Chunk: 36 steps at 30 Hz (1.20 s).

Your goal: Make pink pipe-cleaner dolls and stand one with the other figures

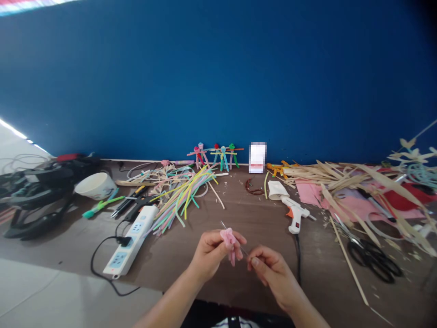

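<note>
My left hand [213, 253] is closed on a small pink fuzzy pipe cleaner piece [228, 238], bent into a looped shape with an end hanging below the fingers. A thin metallic rod [243, 251] runs by the pink piece, its tip showing beyond the left fingers. My right hand [269, 271] pinches the near end of this rod between thumb and fingers. Whether the rod passes through the pink piece or only beside it, I cannot tell. Both hands are above the table's front part.
Left of the hands lie loose pipe cleaners [177, 196] and a power strip [131, 241]. A white glue gun [295, 214] and black-handled scissors [373, 259] are to the right. Several pipe cleaner figures [223, 157] stand against the blue wall [218, 82], near a white bowl [96, 186].
</note>
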{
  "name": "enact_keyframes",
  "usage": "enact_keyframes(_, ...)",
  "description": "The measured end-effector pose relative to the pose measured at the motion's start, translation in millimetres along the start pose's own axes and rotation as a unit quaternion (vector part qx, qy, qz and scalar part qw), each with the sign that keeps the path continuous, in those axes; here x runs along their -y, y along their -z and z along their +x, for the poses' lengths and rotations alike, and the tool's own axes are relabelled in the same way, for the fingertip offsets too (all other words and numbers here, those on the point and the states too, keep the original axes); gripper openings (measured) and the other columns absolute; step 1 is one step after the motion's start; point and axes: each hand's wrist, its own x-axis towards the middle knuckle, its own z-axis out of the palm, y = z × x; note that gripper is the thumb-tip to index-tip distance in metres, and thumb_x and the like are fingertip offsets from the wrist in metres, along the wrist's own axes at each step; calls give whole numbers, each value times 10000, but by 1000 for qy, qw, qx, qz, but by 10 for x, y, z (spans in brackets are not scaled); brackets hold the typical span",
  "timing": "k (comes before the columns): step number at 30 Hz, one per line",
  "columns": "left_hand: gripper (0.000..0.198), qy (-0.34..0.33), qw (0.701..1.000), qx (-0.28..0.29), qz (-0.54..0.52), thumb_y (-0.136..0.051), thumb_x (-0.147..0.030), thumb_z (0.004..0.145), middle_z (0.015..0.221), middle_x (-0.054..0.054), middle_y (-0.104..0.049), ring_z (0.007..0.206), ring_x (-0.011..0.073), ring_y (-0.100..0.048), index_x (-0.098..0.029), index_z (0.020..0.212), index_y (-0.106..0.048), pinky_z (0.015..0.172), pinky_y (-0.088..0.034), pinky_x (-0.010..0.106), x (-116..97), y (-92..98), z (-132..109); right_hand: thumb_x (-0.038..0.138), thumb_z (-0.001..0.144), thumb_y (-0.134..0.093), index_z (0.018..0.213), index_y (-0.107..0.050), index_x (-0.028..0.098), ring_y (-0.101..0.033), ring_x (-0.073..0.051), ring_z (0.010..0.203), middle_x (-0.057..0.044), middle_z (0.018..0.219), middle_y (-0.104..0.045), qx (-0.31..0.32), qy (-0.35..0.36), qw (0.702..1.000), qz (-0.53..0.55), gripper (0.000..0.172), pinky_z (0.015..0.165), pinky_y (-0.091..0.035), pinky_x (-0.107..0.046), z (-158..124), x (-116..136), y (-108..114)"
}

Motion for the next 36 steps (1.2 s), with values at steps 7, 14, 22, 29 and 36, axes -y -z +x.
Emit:
enact_keyframes(7, 135, 11, 999, 12, -33, -562, -225, 733, 772, 79, -630, 515, 129, -586, -132, 705, -656, 405, -472, 223, -22, 1, 5, 373, 743, -547, 713, -569, 146, -282, -22, 401, 11, 616, -541, 0, 20, 1000, -18, 230, 393, -171, -188, 25, 18, 19)
enact_keyframes(14, 130, 12, 998, 26, -60, -578, -236, 721, 751, 68, -628, 495, 114, -578, -133, 706, -656, 389, -464, 201, -15, -18, -13, 393, 724, -560, 686, -547, 144, -275, -27, 397, 6, 617, -559, -4, 8, 1000, -5, 252, 387, -162, -188, 4, 62, -31)
enact_keyframes(22, 131, 21, 997, 22, -71, -581, -236, 717, 743, 69, -626, 487, 109, -569, -125, 702, -648, 367, -447, 186, -18, -51, -12, 403, 710, -574, 675, -537, 140, -261, -28, 402, 15, 586, -538, -5, -10, 1000, 10, 268, 380, -151, -184, 2, 74, -61)
enact_keyframes(29, 175, 39, 997, 13, -70, -606, -274, 690, 715, 74, -620, 465, 106, -556, -101, 681, -635, 342, -432, 178, 13, -68, 6, 413, 702, -581, 700, -533, 141, -270, -26, 391, 14, 587, -543, -1, -20, 999, 36, 276, 380, -141, -187, 9, 49, -64)
enact_keyframes(36, 190, 56, 995, 6, -79, -620, -290, 677, 680, 66, -618, 451, 96, -543, -100, 660, -626, 355, -434, 178, 24, -69, 14, 415, 712, -572, 697, -525, 145, -258, -30, 385, 22, 540, -526, 3, -20, 999, 34, 274, 380, -142, -189, 11, 48, -59)
